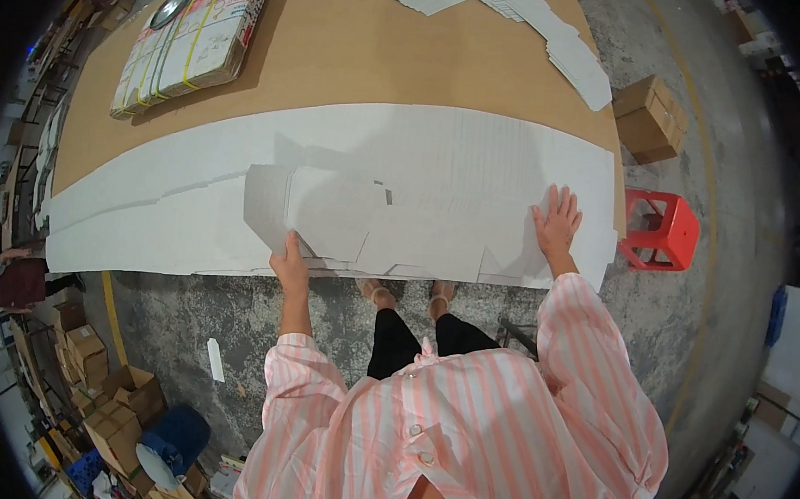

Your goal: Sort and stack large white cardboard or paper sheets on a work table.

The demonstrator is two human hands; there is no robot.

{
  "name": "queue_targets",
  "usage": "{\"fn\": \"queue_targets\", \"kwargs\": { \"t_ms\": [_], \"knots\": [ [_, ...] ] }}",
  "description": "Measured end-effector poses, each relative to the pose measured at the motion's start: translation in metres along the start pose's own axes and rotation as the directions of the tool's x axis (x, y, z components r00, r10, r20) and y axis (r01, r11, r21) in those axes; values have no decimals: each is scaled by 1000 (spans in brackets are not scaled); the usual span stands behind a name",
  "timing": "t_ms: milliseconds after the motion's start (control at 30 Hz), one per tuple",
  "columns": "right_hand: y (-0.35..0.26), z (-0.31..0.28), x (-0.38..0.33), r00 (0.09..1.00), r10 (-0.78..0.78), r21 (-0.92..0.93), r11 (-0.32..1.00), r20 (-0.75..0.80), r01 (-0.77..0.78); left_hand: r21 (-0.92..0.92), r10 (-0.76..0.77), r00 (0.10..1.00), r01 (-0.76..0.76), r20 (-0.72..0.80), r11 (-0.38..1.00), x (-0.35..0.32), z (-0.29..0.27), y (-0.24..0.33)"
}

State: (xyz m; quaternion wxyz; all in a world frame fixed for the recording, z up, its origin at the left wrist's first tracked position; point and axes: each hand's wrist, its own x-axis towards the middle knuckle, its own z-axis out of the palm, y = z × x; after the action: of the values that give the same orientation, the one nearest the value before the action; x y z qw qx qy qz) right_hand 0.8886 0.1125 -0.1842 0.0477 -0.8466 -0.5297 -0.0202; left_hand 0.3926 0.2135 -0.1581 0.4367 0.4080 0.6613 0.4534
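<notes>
A large white corrugated cardboard sheet [445,141] lies along the near side of the table, with other white sheets under it. On it rests a smaller die-cut cardboard piece [338,210] with a slot and angled flaps, its left flap raised slightly. My left hand [291,265] grips this piece at its near left edge, thumb on top and the other fingers hidden beneath. Further right, my right hand [557,228] lies flat on the white cardboard, fingers spread and holding nothing.
Across the brown tabletop [357,70] sit a strapped bundle [197,36] with a round metal object [171,8] on it, and cut cardboard pieces [575,62]. A red stool [665,233] and a brown carton [650,119] stand right. Several cartons [118,429] and a blue bin [178,433] occupy the lower left.
</notes>
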Motion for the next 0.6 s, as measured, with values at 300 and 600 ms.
{"fn": "queue_targets", "kwargs": {
  "t_ms": [300, 600],
  "knots": [
    [1, -2, 2, 1000, 14, -6, 1000, 23, -14, -55, -18, 999, 16, -42, 998, 7, 3, 0],
    [21, 22, 2, 1000, 25, -67, 997, 8, -24, -440, -389, 921, 354, 12, 825, 10, 10, 9]
  ]
}}
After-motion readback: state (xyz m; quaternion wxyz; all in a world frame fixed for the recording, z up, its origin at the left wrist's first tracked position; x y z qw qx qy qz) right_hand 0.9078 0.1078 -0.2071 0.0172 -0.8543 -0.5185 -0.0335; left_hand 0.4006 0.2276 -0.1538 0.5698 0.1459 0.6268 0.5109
